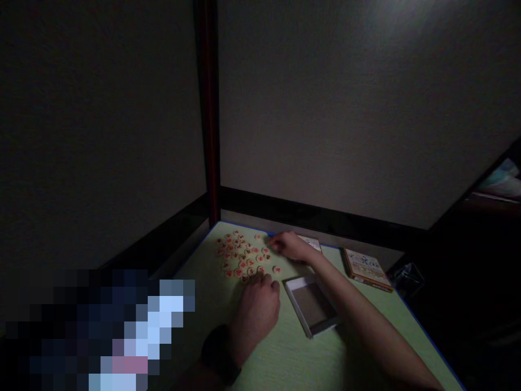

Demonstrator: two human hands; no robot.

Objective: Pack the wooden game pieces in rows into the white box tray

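Many round Chinese chess pieces (243, 264) with red or dark characters lie loosely grouped face up on the pale green table. At their near edge is my left hand (260, 304), a dark watch band on its wrist. Its fingers curl forward beside the nearest pieces, and the tips are hidden from me. Right of the group, my right hand (290, 245) reaches to the far side with its fingers bent together and pointing down. What either hand holds, if anything, cannot be made out. A shallow open box tray (287, 289) lies below my right forearm, which covers part of it.
A printed game box (367, 268) lies near the table's right edge. Another printed box (312, 243) shows partly behind my right hand. Walls meet behind the green table (293, 358) at a dark red post (211, 119). A blurred patch covers the lower left.
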